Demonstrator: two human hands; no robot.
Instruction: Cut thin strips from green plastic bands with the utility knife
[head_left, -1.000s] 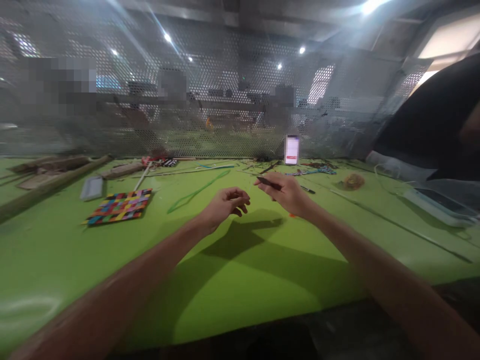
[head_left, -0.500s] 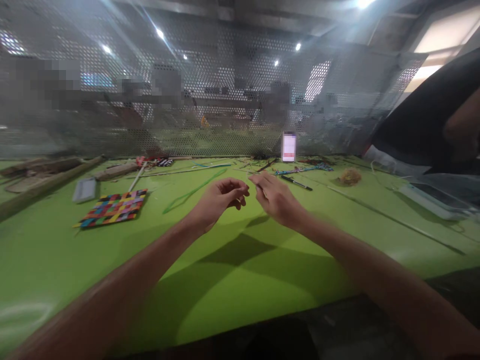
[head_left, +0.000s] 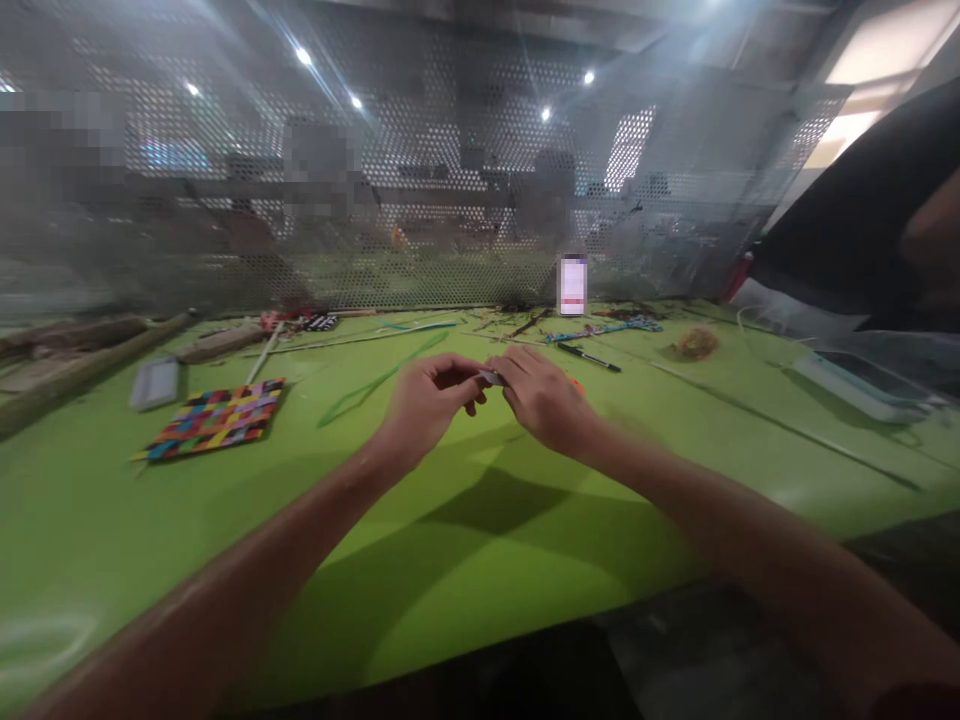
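My left hand (head_left: 427, 405) is held above the green table, thumb and forefinger pinched together. Facing it, my right hand (head_left: 544, 395) is closed with the fingers bent inward. A small pale grey flat piece (head_left: 491, 378) shows between the two sets of fingertips; its kind is unclear. Behind the right hand a bit of something orange (head_left: 577, 386) peeks out, mostly hidden. A black pen (head_left: 589, 357) lies just beyond that hand, and a green loop of strip (head_left: 367, 388) lies beyond the left one.
A colourful woven mat (head_left: 214, 420) and a grey box (head_left: 155, 383) lie left, near wooden pieces (head_left: 75, 355). A phone (head_left: 573, 287) stands against the perforated screen. On the right are a fibre tangle (head_left: 697, 343), a long thin stick (head_left: 787, 428), a pale-cased device (head_left: 855, 385) and a person's dark sleeve.
My hands have come together, closing the gap between their fingertips. The grey piece and the orange bit now show. The whole view has shifted slightly.
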